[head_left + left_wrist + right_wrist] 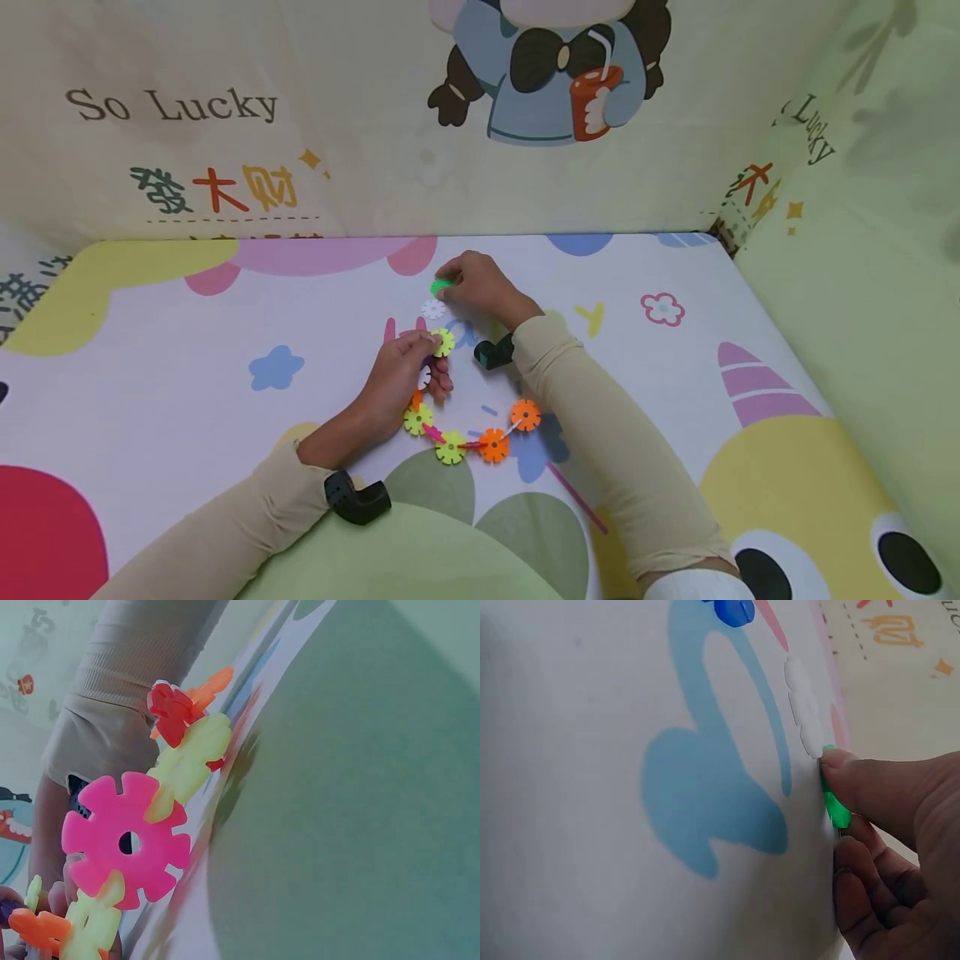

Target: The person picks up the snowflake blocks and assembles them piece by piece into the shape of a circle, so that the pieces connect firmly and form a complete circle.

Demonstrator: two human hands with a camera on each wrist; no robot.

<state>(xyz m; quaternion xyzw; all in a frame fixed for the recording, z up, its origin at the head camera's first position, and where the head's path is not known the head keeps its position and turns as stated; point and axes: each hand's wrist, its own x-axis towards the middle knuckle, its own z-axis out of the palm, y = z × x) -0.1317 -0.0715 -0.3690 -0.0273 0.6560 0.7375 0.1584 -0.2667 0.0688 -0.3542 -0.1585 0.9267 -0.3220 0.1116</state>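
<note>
A chain of interlocking notched plastic discs hangs together from my left hand (397, 367), whose thumb and fingers pinch it near a yellow-green disc (444, 342). From there it curves over the table through more yellow-green, pink and red pieces to an orange disc (526, 415) at its far end. Seen up close in the left wrist view is a pink disc (154, 859) slotted between two yellow-green ones. My right hand (483, 287) pinches a green disc (835, 796) between thumb and fingers, low at the tabletop. Beside it lies a loose white disc (433, 309).
Part of a blue piece (735, 610) shows at the top of the right wrist view. The patterned tabletop (195, 400) meets a printed cloth wall (360, 167) at the back, and another pale cloth (847, 275) hangs on the right.
</note>
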